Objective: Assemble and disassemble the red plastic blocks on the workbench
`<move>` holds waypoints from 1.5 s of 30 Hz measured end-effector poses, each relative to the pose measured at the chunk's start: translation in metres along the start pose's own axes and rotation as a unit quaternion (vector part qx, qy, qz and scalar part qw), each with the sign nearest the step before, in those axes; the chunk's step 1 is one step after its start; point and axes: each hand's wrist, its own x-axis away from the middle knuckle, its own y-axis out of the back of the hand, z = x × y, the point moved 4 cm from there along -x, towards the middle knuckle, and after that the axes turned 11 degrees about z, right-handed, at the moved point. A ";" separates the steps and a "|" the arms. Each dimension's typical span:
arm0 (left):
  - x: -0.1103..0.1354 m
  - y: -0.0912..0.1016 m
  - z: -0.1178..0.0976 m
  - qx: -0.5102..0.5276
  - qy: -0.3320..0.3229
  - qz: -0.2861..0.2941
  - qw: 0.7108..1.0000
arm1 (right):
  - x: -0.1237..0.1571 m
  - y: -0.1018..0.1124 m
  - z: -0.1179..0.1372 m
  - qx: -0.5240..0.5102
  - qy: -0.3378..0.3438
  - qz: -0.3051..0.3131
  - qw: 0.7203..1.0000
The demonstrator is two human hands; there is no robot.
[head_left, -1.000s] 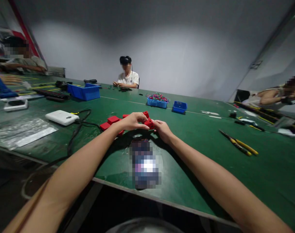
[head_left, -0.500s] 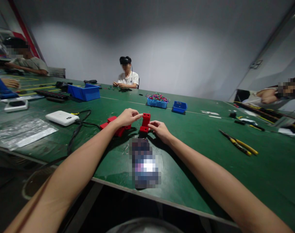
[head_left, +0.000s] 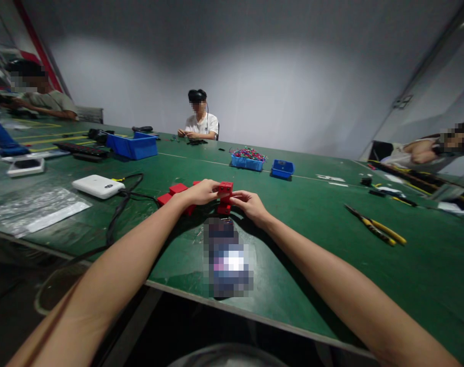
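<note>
Head view. Red piece (head_left: 226, 187), just beyond the pixelated device (head_left: 227, 265): gripped between left hand (head_left: 203, 192) and right hand (head_left: 253, 206), fingers nearly closed on it. Red blocks (head_left: 178, 188): left beyond device. Yellow-handled pliers (head_left: 366, 223): well right of device.

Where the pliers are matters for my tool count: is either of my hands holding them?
No, the pliers lie on the green table, apart from the right hand and left hand.
</note>
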 end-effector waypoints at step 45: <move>0.001 0.000 -0.021 -0.073 0.011 -0.061 0.995 | -0.001 0.000 -0.008 0.209 0.040 -0.019 0.977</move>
